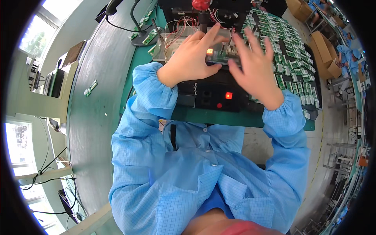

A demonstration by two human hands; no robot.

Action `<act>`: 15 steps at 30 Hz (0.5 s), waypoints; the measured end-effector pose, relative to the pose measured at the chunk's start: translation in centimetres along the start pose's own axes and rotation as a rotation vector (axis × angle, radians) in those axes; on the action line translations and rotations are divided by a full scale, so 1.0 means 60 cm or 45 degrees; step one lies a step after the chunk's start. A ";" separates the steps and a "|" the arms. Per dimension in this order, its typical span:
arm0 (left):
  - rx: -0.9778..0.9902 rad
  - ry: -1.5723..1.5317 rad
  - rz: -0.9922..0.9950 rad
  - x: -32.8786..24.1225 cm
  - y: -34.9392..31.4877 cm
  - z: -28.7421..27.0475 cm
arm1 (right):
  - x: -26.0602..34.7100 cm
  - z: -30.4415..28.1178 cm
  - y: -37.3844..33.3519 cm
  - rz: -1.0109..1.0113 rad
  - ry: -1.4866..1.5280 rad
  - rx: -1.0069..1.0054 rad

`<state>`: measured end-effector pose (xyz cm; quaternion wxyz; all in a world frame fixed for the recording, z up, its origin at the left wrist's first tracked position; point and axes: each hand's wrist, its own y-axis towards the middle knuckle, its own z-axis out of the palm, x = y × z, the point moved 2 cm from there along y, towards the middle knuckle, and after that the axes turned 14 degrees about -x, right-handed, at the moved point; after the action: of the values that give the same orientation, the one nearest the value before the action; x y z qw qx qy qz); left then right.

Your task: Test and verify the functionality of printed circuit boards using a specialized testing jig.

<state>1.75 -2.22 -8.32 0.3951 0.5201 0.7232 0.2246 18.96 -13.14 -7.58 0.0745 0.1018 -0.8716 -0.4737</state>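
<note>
My left hand (194,56) is over the left side of a test fixture, with its thumb and index finger stretched apart and nothing visible in it. My right hand (254,64) hovers at the fixture's right side, fingers spread and slightly blurred, also holding nothing that I can see. Between the hands lies a clear plate (225,41) over circuitry, beside a lit orange digit display (209,51). The fixture's black base (188,88) carries a glowing red switch (228,95) and a round red button (219,105). A red knob (201,4) tops the fixture's post.
Many small green circuit boards (293,64) lie in rows at the right. A single circuit board (90,88) rests on the left table (88,129). A dark stand (143,37) and loose wires (182,23) are behind my left hand. Cardboard boxes (323,53) and co-workers are farther right.
</note>
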 end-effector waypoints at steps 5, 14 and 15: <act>-0.050 -0.082 0.050 0.007 -0.008 0.007 | 0.013 -0.004 -0.002 -0.033 -0.051 0.217; -0.005 -0.084 -0.018 0.006 -0.009 0.001 | 0.020 -0.006 0.007 -0.012 0.001 0.065; -0.002 -0.095 -0.052 0.009 -0.008 0.002 | 0.019 -0.002 0.005 0.013 0.019 0.085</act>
<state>1.46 -1.89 -8.94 0.4266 0.5130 0.7182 0.1974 17.86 -13.38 -7.22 0.0798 0.1033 -0.8869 -0.4432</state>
